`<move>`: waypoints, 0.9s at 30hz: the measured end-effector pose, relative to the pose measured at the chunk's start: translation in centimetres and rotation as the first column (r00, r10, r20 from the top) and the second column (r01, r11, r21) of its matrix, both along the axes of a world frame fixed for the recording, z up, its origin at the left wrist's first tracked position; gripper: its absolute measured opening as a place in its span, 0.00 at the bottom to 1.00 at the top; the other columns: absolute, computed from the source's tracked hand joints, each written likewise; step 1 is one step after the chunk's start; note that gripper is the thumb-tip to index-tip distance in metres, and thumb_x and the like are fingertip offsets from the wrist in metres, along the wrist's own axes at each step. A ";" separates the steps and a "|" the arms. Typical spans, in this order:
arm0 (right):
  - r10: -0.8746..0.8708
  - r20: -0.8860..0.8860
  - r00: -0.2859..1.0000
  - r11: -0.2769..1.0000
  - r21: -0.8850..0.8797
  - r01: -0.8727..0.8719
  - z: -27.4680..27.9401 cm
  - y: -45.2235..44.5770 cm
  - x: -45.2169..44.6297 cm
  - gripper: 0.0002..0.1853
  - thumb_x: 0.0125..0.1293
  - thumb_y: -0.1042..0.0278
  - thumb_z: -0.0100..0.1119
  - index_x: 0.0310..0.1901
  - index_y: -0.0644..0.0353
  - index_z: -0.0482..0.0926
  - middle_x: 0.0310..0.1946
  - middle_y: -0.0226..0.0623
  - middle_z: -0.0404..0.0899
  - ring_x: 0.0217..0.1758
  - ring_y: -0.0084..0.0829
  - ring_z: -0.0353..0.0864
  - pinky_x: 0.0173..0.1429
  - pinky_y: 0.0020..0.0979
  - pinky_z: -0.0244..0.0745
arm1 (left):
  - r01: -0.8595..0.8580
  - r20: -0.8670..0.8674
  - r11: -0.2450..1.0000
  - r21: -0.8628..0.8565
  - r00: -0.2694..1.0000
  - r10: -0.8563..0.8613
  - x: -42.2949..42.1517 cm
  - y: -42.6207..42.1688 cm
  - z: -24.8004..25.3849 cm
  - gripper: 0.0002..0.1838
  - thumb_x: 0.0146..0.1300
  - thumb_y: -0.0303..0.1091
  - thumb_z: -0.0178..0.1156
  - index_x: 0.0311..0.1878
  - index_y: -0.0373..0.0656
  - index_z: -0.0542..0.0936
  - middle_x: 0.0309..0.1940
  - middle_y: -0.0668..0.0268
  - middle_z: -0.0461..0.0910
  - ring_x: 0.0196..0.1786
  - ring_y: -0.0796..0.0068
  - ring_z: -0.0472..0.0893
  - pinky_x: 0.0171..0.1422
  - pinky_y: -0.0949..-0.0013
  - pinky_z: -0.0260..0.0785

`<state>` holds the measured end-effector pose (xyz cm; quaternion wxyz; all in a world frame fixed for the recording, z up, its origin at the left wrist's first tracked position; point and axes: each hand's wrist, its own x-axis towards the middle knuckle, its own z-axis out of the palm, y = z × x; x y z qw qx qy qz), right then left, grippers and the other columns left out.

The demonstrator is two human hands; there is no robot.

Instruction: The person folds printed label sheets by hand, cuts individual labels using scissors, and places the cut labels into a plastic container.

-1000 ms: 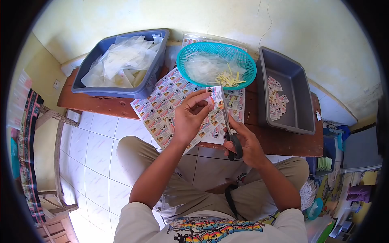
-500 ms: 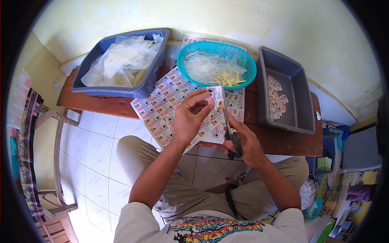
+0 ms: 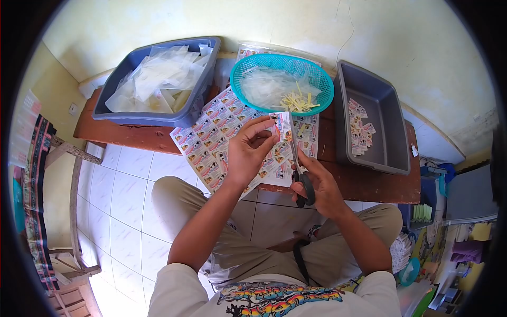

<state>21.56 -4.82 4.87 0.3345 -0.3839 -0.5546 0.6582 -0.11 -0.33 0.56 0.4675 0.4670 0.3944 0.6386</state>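
Pinched between the thumb and fingers of my left hand [image 3: 250, 153] is a small printed label [image 3: 283, 126]. My right hand [image 3: 321, 186] grips black-handled scissors [image 3: 304, 185], whose blades point up along the label's right edge. Beneath both hands, printed label sheets [image 3: 206, 153] lie on the brown bench and overhang its front edge. Just beyond the label stands a turquoise oval basket [image 3: 235, 90] with clear plastic pieces [image 3: 264, 87] and thin yellowish strips [image 3: 300, 102] in it.
A blue-grey tub [image 3: 179, 119] full of translucent plastic sheets stands on the left of the bench [image 3: 364, 187]. At the right, a dark grey tub [image 3: 388, 121] holds several cut labels [image 3: 360, 132]. A pale wall [image 3: 296, 26] rises behind.
Almost nothing differs. Both hands, the label and the scissors stay in nearly the same place, and the scissor handles have shifted very slightly.
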 end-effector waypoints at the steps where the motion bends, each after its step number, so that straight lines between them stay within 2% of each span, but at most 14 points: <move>1: -0.001 -0.001 1.000 1.000 0.006 0.001 0.0 0.0 0.0 0.47 0.71 0.76 0.73 0.86 0.61 0.56 0.55 0.35 0.67 0.47 0.24 0.77 0.42 0.27 0.87 | -0.001 -0.002 1.000 0.000 1.000 0.001 0.0 0.0 0.0 0.21 0.68 0.16 0.70 0.64 0.32 0.84 0.69 0.56 0.78 0.52 0.77 0.87 0.59 0.73 0.84; 20: -0.010 -0.001 1.000 1.000 0.006 0.010 -0.1 -0.1 -0.1 0.47 0.71 0.74 0.74 0.85 0.60 0.57 0.56 0.34 0.67 0.49 0.24 0.77 0.42 0.26 0.87 | -0.003 0.005 1.000 -0.005 1.000 0.003 0.0 0.0 -0.2 0.21 0.68 0.16 0.70 0.64 0.33 0.84 0.68 0.57 0.78 0.53 0.76 0.87 0.61 0.72 0.84; 27: -0.015 0.002 1.000 0.999 0.030 0.015 -0.3 -0.1 -0.2 0.46 0.72 0.73 0.73 0.85 0.60 0.57 0.55 0.34 0.68 0.47 0.22 0.78 0.40 0.25 0.85 | -0.007 0.012 1.000 0.010 1.000 0.007 0.2 0.0 -0.1 0.21 0.68 0.16 0.70 0.64 0.32 0.84 0.68 0.57 0.79 0.53 0.76 0.87 0.61 0.72 0.84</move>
